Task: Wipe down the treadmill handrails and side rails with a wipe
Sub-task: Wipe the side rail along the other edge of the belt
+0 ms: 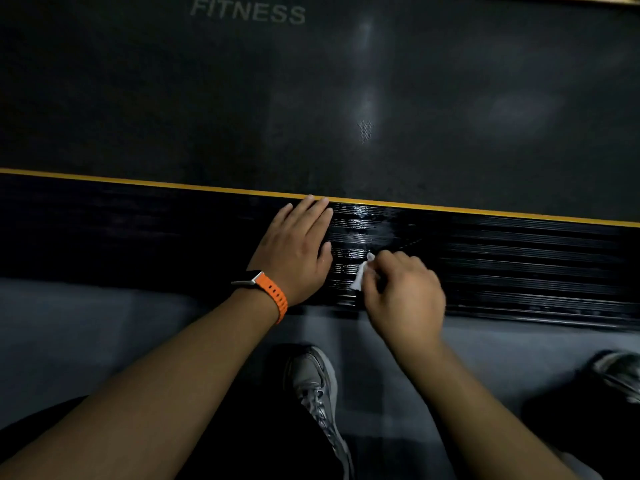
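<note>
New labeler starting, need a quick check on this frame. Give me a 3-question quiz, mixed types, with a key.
1. True or false: the left hand lies flat, fingers straight, on the ribbed black side rail.
2. Which hand pinches the white wipe? A) the left hand B) the right hand C) neither hand
3. Fill in the blank: the watch strap on the left wrist is ____.

Key: 1 true. 2 B. 3 orange.
</note>
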`<move>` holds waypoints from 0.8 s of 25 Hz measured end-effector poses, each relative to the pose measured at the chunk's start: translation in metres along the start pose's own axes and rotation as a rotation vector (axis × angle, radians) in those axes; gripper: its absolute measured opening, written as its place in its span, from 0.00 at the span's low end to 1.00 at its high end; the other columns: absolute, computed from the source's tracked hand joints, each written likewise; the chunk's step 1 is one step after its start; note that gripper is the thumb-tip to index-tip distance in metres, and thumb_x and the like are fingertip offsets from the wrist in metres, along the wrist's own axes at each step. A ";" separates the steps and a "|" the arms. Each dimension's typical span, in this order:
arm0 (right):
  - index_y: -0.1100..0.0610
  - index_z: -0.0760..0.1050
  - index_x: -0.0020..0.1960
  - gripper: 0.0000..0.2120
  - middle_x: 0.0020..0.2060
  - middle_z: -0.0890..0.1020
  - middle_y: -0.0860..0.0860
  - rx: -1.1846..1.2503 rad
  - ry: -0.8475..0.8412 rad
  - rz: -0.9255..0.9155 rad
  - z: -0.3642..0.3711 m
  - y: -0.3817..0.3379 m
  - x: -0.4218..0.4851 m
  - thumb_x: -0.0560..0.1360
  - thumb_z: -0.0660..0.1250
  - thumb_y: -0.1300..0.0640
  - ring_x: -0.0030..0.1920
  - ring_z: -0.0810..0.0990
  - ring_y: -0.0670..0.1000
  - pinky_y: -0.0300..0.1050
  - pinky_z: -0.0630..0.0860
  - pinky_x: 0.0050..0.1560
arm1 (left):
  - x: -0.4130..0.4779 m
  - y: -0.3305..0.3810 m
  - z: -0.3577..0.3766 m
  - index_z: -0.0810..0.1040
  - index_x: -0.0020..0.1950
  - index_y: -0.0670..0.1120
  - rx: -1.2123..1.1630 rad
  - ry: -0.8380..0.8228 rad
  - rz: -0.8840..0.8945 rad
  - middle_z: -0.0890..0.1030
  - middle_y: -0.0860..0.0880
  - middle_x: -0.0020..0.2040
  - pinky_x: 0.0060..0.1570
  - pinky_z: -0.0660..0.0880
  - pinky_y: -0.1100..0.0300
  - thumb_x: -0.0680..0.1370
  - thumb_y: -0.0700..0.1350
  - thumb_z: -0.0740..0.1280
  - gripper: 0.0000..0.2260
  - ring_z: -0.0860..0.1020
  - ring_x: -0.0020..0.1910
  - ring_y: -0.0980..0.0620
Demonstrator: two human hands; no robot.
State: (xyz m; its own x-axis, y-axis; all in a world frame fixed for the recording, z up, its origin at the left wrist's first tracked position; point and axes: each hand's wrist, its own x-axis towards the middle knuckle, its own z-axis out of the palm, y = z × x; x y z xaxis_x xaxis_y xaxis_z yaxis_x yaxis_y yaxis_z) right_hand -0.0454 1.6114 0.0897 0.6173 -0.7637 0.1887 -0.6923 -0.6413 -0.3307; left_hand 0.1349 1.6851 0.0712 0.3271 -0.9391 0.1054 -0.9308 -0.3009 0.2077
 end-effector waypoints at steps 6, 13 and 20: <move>0.54 0.72 0.39 0.09 0.35 0.77 0.54 0.002 0.067 0.198 -0.016 0.044 0.001 0.76 0.69 0.54 0.39 0.77 0.62 0.51 0.70 0.33 | 0.001 0.000 0.000 0.69 0.77 0.41 -0.003 -0.011 0.001 0.68 0.43 0.79 0.79 0.58 0.44 0.81 0.52 0.52 0.28 0.63 0.80 0.45; 0.54 0.73 0.40 0.09 0.36 0.79 0.55 -0.027 -0.009 0.122 -0.011 0.034 0.022 0.75 0.69 0.52 0.39 0.78 0.63 0.51 0.74 0.34 | 0.001 0.000 -0.001 0.70 0.77 0.41 -0.009 -0.008 0.003 0.69 0.43 0.78 0.79 0.59 0.44 0.81 0.52 0.53 0.28 0.63 0.80 0.45; 0.52 0.72 0.40 0.08 0.35 0.78 0.52 0.030 -0.014 -0.013 0.006 -0.003 0.026 0.75 0.69 0.53 0.37 0.77 0.61 0.47 0.65 0.34 | 0.001 -0.001 0.001 0.71 0.76 0.40 -0.012 0.015 0.007 0.69 0.43 0.78 0.78 0.59 0.43 0.80 0.51 0.55 0.27 0.64 0.79 0.44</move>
State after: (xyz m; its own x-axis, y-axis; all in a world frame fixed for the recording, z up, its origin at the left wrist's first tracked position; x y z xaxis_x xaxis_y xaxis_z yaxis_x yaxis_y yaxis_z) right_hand -0.0250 1.5942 0.0901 0.6318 -0.7538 0.1806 -0.6726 -0.6489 -0.3556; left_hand 0.1362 1.6842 0.0701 0.3227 -0.9387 0.1216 -0.9311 -0.2917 0.2188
